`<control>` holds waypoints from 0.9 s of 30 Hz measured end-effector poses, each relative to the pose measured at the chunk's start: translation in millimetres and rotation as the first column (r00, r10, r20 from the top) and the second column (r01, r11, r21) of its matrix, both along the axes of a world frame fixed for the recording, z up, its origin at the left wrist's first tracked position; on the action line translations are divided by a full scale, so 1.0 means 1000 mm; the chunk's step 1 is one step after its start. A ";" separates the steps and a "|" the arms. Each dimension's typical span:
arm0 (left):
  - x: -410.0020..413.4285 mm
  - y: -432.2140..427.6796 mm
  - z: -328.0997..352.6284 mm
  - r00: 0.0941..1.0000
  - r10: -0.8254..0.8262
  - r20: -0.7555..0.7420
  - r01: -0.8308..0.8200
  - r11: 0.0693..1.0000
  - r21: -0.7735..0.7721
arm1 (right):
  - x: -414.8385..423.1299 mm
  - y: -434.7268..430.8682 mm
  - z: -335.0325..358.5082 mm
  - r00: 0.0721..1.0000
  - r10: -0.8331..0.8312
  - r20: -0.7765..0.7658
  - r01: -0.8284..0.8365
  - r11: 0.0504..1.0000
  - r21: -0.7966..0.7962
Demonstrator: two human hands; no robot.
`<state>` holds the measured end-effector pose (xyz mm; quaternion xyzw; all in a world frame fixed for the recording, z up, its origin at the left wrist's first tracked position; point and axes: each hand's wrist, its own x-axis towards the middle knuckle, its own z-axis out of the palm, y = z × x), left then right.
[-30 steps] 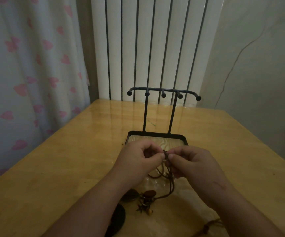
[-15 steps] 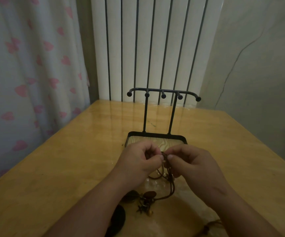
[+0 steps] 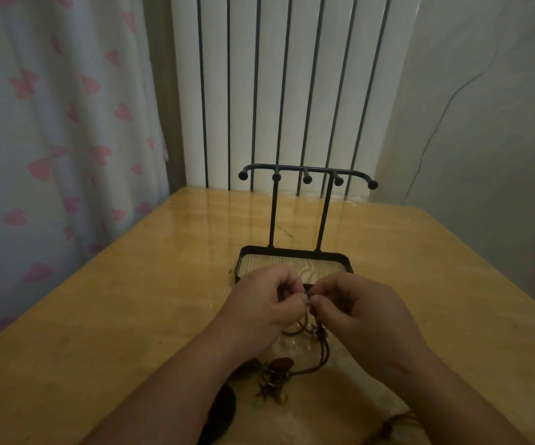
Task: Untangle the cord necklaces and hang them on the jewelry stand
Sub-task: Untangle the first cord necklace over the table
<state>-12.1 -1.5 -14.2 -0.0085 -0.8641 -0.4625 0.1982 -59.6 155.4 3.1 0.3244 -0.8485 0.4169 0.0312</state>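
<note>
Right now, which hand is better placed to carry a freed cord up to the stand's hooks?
Right, marginally. The left hand and right hand both pinch the tangled cords before the jewelry stand, but the strands drop beneath the right one; the left could hold down the pendants.

This looks like a room in a home: a pale curtain (image 3: 51, 162) printed with pink hearts hangs at the left, a white column radiator (image 3: 292, 91) stands behind, the plaster wall (image 3: 491, 139) at the right carries a long crack, and a varnished wooden desk (image 3: 115, 316) bears a black jewelry stand (image 3: 292, 252)
</note>
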 end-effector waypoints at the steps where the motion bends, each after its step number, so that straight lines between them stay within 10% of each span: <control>1: 0.000 0.000 0.000 1.000 0.010 -0.006 -0.010 1.000 -0.014 | 0.000 0.000 0.000 1.000 0.000 -0.002 0.000 1.000 0.012; 21: -0.002 0.003 0.001 0.998 0.055 0.038 -0.055 0.998 -0.018 | 0.002 -0.011 -0.009 0.980 -0.036 0.195 0.073 0.980 -0.184; 27: -0.001 -0.001 0.002 0.999 0.003 0.038 -0.001 0.999 -0.050 | 0.000 -0.005 -0.008 0.998 -0.055 -0.032 0.051 0.993 -0.106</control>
